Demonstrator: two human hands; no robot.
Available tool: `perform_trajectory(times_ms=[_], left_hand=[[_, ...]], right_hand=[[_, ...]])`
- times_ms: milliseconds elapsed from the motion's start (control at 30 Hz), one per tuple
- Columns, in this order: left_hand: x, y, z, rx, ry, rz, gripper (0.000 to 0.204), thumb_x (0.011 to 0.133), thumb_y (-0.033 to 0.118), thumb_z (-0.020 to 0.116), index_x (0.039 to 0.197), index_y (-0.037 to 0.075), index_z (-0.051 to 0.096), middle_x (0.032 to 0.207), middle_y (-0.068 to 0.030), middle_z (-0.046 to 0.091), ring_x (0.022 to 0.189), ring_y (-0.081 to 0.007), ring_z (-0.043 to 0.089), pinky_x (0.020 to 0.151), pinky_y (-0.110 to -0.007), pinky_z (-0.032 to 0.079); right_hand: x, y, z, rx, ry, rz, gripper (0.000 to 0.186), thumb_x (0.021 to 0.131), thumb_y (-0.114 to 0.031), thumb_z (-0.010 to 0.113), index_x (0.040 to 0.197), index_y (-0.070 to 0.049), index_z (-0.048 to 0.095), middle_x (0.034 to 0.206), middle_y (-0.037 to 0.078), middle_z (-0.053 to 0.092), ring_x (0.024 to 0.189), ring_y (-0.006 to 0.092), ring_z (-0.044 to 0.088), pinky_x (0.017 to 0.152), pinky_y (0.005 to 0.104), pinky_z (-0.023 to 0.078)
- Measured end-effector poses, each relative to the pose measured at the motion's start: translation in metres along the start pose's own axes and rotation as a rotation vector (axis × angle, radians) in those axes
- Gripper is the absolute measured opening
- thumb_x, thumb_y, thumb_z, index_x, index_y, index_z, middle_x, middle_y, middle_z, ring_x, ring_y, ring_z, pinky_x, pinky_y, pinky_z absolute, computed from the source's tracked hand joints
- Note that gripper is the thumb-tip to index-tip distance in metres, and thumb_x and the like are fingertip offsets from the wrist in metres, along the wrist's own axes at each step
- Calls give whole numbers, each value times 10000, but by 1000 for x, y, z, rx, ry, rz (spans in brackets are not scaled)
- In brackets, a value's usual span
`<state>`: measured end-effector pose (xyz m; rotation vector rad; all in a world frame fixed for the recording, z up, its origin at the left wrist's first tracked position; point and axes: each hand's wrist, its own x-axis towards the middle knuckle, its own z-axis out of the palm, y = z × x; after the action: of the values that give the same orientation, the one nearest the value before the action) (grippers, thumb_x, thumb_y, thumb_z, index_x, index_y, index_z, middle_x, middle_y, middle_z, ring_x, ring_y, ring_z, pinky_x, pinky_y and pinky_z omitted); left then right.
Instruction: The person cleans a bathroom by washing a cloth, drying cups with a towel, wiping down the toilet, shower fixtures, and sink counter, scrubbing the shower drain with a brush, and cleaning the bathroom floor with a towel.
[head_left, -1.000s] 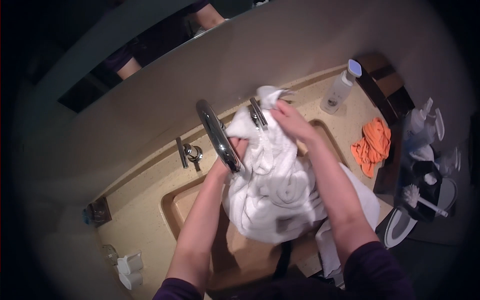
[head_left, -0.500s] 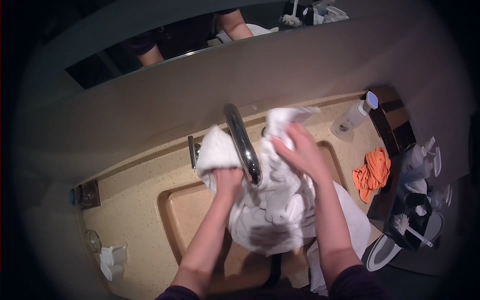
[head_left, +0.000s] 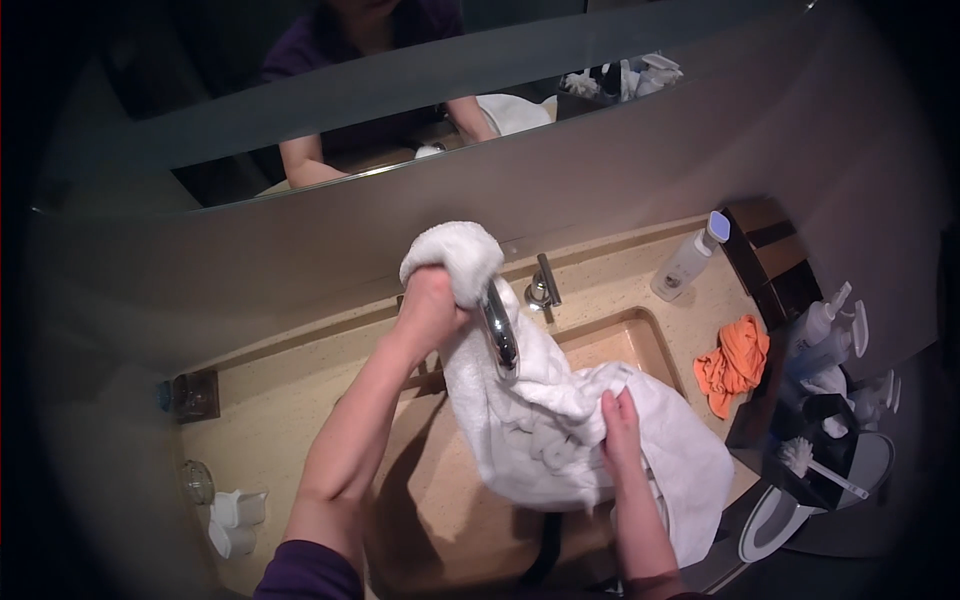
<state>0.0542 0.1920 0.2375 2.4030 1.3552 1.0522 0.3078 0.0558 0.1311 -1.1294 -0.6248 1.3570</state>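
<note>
A large white towel (head_left: 530,440) is draped over the sink and bunched behind and around the chrome faucet (head_left: 501,335). One end of it wraps over the top of the faucet's neck, and my left hand (head_left: 430,310) is closed on that end. The spout's tip shows in front of the cloth. Lower down on the right, my right hand (head_left: 621,435) grips a fold of the same towel, its thumb side up. Some of its fingers are hidden by the cloth. More white cloth (head_left: 690,470) spreads over the sink's front right edge.
The tan sink (head_left: 430,500) is set in a speckled counter (head_left: 300,440). Right of the faucet are a tap handle (head_left: 543,285), a pump bottle (head_left: 690,262), an orange cloth (head_left: 735,362) and a dark caddy holding bottles and a brush (head_left: 798,455). White cups (head_left: 236,520) stand left.
My left hand has moved up onto the faucet's top with the towel end. My right hand has come down and toward me, uncovering the right tap handle.
</note>
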Motion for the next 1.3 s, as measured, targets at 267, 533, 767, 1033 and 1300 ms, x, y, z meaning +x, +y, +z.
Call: perform_trajectory(times_ms=[267,533,767,1033,1300], left_hand=[[-55,78,-7,343,63,278,303,665,147,590,960,77,572,970,-112,556,862,-315,521,781,-443,390],[-68,2,81,-28,175,-433,240,727,0,447,926,-86,552,978,-281,534,948,-405,502,840,-434,381],[-30,-19,81,723,-654,-378,212,763,107,502,911,115,653,861,-80,636,788,-190,616,656,-306,477],[-116,-169,126,-650,169,-727,231,770,194,520,958,126,636,957,-45,616,919,-172,568,702,-288,415],[-77,-50,93,436,-267,-423,159,724,131,511,751,-21,549,744,-207,576,720,-360,555,660,-412,430]], right_hand=[[29,-41,38,-167,-129,-159,263,872,-158,481,1079,0,515,1040,54,533,954,121,492,842,231,367],[129,22,131,-1152,-281,-935,355,782,-7,434,1136,-8,433,1220,166,401,1153,334,372,912,364,372],[149,13,134,-1454,-172,-773,284,780,-89,439,1038,9,511,1072,147,485,1112,289,401,816,360,462],[138,34,129,-1328,-375,-925,342,771,-84,442,1104,-15,478,1171,119,441,1136,264,389,901,368,401],[141,23,141,-1572,-328,-619,220,790,-94,446,961,-9,557,1061,146,498,1062,324,443,840,400,432]])
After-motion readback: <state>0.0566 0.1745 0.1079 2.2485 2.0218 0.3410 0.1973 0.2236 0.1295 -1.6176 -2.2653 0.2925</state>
